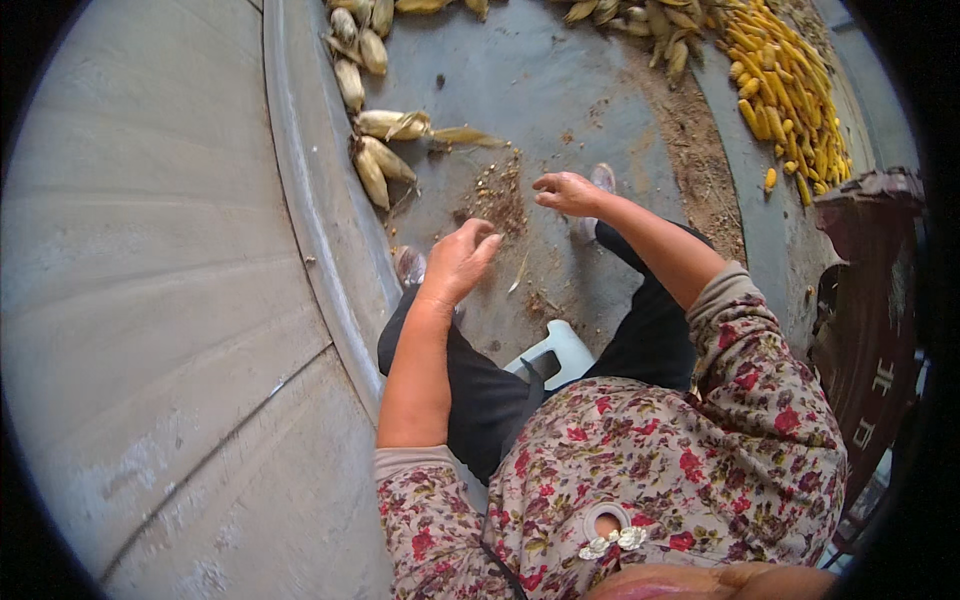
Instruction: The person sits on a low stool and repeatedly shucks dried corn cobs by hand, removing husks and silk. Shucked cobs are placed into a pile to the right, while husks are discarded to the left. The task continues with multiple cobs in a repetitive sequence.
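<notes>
I sit on a low white stool (560, 350) with my legs apart over a grey concrete floor. My left hand (462, 258) hangs above my left knee with its fingers curled loosely; nothing shows in it. My right hand (568, 192) reaches forward, palm down, fingers bent, above a small scatter of loose kernels and husk bits (497, 195). It is too small to tell if it pinches anything. Several unhusked corn cobs (378, 160) lie just beyond the left hand, along the wall's base.
A grey wall (160, 280) with a curved kerb runs down the left. A heap of husked yellow cobs (790, 90) lies far right, more unhusked cobs (650, 25) at the top. A dark brown cart-like object (870, 290) stands at the right.
</notes>
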`<action>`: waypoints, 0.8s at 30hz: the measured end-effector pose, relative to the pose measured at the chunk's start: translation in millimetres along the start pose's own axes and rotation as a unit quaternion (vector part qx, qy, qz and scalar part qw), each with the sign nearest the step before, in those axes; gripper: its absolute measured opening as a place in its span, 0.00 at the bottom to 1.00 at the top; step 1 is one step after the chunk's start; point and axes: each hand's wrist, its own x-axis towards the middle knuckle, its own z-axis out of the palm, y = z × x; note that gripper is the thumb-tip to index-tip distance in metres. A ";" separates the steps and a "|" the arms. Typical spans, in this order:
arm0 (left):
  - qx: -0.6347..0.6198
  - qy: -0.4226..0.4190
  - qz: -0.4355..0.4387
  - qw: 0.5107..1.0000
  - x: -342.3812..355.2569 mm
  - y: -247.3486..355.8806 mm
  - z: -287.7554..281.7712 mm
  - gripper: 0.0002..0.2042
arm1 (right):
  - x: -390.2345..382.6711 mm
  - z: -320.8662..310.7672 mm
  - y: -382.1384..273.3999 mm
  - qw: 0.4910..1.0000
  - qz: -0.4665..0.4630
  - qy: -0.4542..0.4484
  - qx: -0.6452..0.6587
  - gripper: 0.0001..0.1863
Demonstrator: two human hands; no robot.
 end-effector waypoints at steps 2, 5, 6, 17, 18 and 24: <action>0.003 0.020 0.018 1.000 -13.1 9.7 -10.8 0.16 | 35.0 26.1 -16.7 0.999 -0.016 -0.008 -0.038 0.23; -0.018 0.007 0.047 0.999 -3.5 36.3 -20.0 0.15 | 99.3 48.0 -15.4 0.999 0.041 0.002 -0.014 0.19; -0.008 -0.001 0.071 0.997 2.8 37.2 -22.6 0.15 | 123.5 53.9 -14.3 0.998 0.057 0.006 -0.029 0.18; -0.101 -0.128 0.046 0.985 16.4 14.6 -95.6 0.19 | 332.4 126.7 -47.0 0.969 -0.045 0.091 -0.227 0.21; -0.116 -0.129 0.035 0.984 17.7 13.0 -98.1 0.20 | 346.9 131.0 -42.6 0.962 -0.018 0.112 -0.250 0.23; -0.161 -0.154 -0.006 0.975 20.5 -8.5 -117.0 0.22 | 391.5 131.2 -32.4 0.942 0.057 0.158 -0.292 0.27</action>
